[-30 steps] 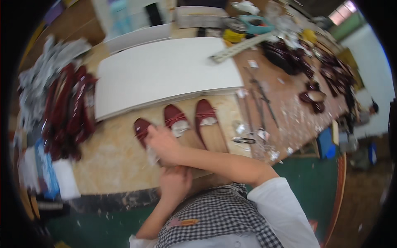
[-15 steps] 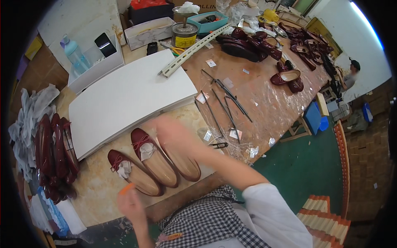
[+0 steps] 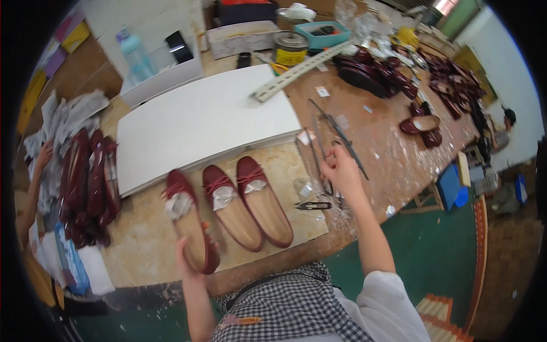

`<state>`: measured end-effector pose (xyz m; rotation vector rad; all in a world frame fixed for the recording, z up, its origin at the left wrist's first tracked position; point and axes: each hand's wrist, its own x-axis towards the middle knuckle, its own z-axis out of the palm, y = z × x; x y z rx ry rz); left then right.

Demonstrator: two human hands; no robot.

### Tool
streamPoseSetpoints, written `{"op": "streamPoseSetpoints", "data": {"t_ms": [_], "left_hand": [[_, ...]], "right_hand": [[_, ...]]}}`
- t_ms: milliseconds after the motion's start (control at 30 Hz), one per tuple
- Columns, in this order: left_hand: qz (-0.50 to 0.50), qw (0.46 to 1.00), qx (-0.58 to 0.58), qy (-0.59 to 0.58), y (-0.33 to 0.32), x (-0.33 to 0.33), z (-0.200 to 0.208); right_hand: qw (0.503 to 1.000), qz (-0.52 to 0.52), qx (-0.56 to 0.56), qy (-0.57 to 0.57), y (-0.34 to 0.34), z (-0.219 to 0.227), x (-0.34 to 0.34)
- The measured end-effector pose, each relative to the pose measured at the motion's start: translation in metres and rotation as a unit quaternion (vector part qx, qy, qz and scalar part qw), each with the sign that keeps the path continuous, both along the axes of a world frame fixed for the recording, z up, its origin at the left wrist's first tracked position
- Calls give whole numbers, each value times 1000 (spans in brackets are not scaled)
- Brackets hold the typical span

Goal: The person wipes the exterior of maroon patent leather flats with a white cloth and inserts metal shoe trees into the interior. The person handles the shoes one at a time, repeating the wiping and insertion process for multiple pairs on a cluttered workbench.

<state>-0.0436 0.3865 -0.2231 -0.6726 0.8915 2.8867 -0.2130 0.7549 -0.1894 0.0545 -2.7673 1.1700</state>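
My left hand (image 3: 194, 256) grips the heel of the leftmost dark red ballet flat (image 3: 191, 228), its toe pointing away from me; a bit of orange shows at the fingers. White paper is stuffed in that shoe's toe. Beside it lie two more matching flats, the middle one (image 3: 239, 225) and the right one (image 3: 268, 211), also with paper in them. My right hand (image 3: 340, 169) is at the thin dark sticks (image 3: 350, 145) on the brown table, fingers bent together. Whatever is between those fingers is hidden. Small black thread snips (image 3: 313, 206) lie just nearer me.
A large white board (image 3: 205, 119) lies behind the flats, with a slotted metal strip (image 3: 302, 69) across its corner. Dark red shoes are heaped at left (image 3: 85, 182) and far right (image 3: 376, 74). Another person's hand (image 3: 44, 154) touches grey tissue at far left.
My left hand has taken hold of the leftmost flat and turned it more upright. My right hand has left the right flat and moved right to the sticks. The view has shifted.
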Motion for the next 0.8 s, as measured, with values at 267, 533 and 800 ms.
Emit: {"op": "streamPoseSetpoints", "data": {"t_ms": [267, 533, 800], "left_hand": [[92, 959, -268, 27, 27, -37, 16], [97, 904, -401, 108, 34, -28, 11], [157, 938, -309, -10, 64, -9, -40]], "right_hand": [[915, 291, -203, -191, -152, 82, 86], [943, 271, -161, -105, -183, 83, 79], [952, 234, -19, 198, -208, 35, 93]]}}
